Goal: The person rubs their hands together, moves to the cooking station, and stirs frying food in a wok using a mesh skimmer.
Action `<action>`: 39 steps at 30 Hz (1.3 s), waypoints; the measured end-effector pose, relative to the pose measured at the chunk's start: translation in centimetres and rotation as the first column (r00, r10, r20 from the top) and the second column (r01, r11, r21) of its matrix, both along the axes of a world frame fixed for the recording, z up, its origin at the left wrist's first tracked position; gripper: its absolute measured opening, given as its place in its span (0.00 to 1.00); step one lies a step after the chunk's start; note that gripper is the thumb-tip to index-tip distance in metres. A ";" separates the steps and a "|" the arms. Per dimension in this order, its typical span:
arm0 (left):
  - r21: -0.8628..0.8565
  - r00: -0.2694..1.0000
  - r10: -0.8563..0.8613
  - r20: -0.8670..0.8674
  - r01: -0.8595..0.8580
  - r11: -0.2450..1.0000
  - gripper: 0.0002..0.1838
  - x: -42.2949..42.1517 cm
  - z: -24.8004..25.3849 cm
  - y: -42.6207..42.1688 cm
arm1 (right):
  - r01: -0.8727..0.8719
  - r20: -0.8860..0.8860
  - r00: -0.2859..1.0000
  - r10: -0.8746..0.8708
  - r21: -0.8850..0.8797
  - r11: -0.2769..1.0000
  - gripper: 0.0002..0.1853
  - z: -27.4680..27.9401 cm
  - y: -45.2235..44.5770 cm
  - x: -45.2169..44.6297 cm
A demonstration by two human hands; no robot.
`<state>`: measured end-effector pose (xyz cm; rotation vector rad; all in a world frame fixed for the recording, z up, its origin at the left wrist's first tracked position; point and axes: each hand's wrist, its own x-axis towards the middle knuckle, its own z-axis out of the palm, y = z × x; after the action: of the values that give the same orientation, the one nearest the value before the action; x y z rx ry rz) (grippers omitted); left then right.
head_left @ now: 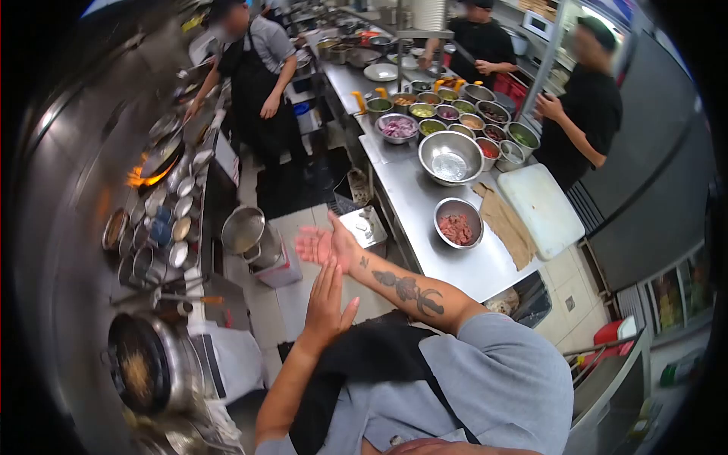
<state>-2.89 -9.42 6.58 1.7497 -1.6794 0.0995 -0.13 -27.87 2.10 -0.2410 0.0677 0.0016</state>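
My right hand (332, 244) is held out in mid-air, palm turned up and fingers spread, with nothing in it. Just below it is my left hand (327, 302), its fingers stretched out and its fingertips at the heel of the right palm; whether they touch I cannot tell. Both hands are over the floor between the stove line and the steel table (421, 250). On that table, to the right, a steel bowl (458, 223) holds pieces of raw red meat. A larger shiny steel bowl (450, 158) stands behind it.
A white cutting board (540, 208) and a brown cloth (504, 226) lie on the table. Behind are several ingredient containers (447, 114). A large pot (244, 231) stands left of my hands. Flames (148, 176) rise under a pan. Co-workers (262, 83) stand on both sides.
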 end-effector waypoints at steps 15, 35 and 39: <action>0.040 0.902 0.290 0.319 -0.318 0.947 0.44 -2.7 2.0 -7.1 | -0.201 0.291 0.941 0.175 0.059 0.978 0.46 6.0 -2.1 -4.0; 0.054 0.728 0.484 0.486 -0.578 0.815 0.43 -2.6 -0.1 -8.1 | -0.093 0.197 0.967 0.161 -0.318 0.944 0.41 5.5 -2.6 -6.6; 0.165 0.808 0.496 0.317 -0.562 0.811 0.45 -2.9 1.9 -7.5 | -0.089 0.265 0.955 0.134 -0.176 0.980 0.42 5.7 -3.9 -7.0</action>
<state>-5.74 -16.94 8.44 2.4653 -1.3571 0.4049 -7.09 -31.77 7.77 -0.4055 -0.2251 0.0753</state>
